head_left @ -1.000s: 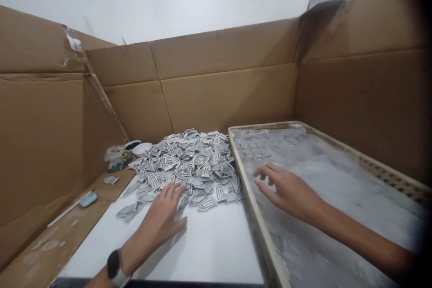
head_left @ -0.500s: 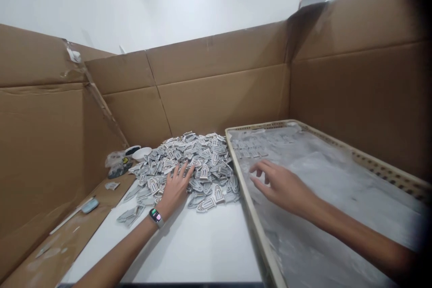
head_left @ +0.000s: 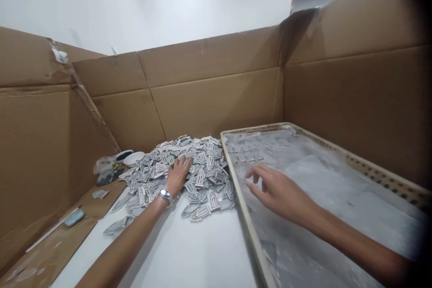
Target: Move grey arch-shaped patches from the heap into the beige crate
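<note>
A heap of small grey and white arch-shaped pieces (head_left: 200, 178) covers the back of the white table (head_left: 202, 252). My left hand (head_left: 178, 174), with a watch (head_left: 165, 194) on its wrist, reaches into the heap, palm down and fingers spread over the pieces. Above the near left part of a cream plastic tray (head_left: 240, 198) hovers my right hand (head_left: 275, 186), its thumb and fingers curved and apart with nothing between them. Clear plastic sheeting (head_left: 324, 193) lines the tray. Rows of the same grey pieces (head_left: 246, 149) lie at its far left end.
Cardboard walls (head_left: 216, 99) enclose the table at the left, back and right. A white bowl (head_left: 134, 159), a dark-filled bowl (head_left: 124, 155) and a plastic bag (head_left: 106, 168) stand left of the heap. A light blue object (head_left: 74, 217) lies on cardboard at the left.
My left hand has reached a little farther into the heap. My right hand stays over the tray in nearly the same pose. The whole view has shifted slightly.
</note>
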`<act>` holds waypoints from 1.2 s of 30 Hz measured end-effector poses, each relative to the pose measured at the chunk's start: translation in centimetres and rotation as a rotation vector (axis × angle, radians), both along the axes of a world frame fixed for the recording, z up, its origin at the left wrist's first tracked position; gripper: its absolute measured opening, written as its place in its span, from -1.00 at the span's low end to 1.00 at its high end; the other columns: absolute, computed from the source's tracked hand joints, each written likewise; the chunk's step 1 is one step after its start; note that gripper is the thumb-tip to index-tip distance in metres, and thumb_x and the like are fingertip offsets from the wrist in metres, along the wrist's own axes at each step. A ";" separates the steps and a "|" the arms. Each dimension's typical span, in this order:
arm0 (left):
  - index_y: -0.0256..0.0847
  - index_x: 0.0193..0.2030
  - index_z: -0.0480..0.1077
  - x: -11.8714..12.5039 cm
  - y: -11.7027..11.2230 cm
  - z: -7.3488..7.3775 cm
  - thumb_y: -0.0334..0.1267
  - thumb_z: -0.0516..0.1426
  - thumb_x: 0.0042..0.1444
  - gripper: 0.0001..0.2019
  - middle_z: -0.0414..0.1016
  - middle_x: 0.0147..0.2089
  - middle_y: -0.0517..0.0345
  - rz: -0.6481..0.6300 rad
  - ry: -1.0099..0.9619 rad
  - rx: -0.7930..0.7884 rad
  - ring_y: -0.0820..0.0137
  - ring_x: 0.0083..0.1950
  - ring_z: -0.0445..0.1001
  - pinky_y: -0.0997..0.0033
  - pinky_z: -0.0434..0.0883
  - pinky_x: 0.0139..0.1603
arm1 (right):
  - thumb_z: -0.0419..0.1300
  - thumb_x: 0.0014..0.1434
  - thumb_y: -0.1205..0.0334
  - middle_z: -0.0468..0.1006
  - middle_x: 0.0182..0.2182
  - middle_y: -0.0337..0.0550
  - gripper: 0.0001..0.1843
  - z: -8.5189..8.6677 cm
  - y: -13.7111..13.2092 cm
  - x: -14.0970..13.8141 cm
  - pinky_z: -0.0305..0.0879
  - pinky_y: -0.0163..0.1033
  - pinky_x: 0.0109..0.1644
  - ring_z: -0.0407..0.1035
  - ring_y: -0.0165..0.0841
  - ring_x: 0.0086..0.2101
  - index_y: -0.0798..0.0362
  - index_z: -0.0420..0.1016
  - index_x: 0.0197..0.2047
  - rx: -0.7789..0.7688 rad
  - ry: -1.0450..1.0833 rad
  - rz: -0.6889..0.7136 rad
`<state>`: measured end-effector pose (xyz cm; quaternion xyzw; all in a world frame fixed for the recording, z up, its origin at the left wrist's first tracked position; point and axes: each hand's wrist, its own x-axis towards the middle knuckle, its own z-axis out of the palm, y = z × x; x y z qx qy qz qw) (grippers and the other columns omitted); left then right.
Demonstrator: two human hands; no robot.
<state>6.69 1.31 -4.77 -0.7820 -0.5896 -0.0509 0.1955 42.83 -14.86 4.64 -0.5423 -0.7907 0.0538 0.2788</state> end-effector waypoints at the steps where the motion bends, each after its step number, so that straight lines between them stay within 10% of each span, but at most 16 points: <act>1: 0.03 0.67 -0.09 0.3 0.4 0.0 -0.57 0.23 0.11 0.05 -0.04 0.65 -0.28 0.002 -0.006 0.001 -0.23 0.57 0.11 -0.24 0.52 0.23 | 0.11 0.43 0.09 0.63 -0.11 -0.08 -0.77 0.0 0.0 0.0 0.37 -0.09 -0.17 0.54 -0.23 -0.26 -0.02 0.53 0.00 -0.006 0.007 0.000; 10: 0.07 0.68 -0.03 1.6 3.2 -0.6 -0.61 0.15 0.13 0.02 -0.15 0.67 -0.34 0.040 -0.136 -0.020 -0.44 0.58 0.02 -0.36 0.55 0.14 | 0.10 0.44 0.06 0.62 -0.09 -0.10 -0.77 -0.1 0.0 0.1 0.37 -0.12 -0.23 0.49 -0.32 -0.39 -0.03 0.52 -0.04 -0.032 0.048 0.008; 24: 0.01 0.56 0.21 -1.0 1.5 1.8 -0.65 0.03 0.11 -0.13 0.21 0.46 -0.18 -0.052 -0.157 0.033 0.04 0.38 0.32 0.08 0.50 0.24 | 0.12 0.44 0.10 0.63 -0.12 -0.12 -0.79 1.3 -0.1 0.2 0.31 -0.15 -0.20 0.49 -0.29 -0.32 -0.04 0.55 -0.04 -0.009 0.084 -0.028; 36: -0.18 0.43 0.37 -3.7 1.8 5.1 -0.46 0.15 0.11 -0.32 0.38 0.36 -0.11 -0.287 -0.770 0.177 0.10 0.38 0.41 0.06 0.32 0.47 | 0.10 0.42 0.08 0.63 -0.11 -0.08 -0.75 0.9 0.5 0.8 0.31 -0.13 -0.14 0.51 -0.21 -0.20 -0.01 0.57 -0.07 0.011 0.054 -0.049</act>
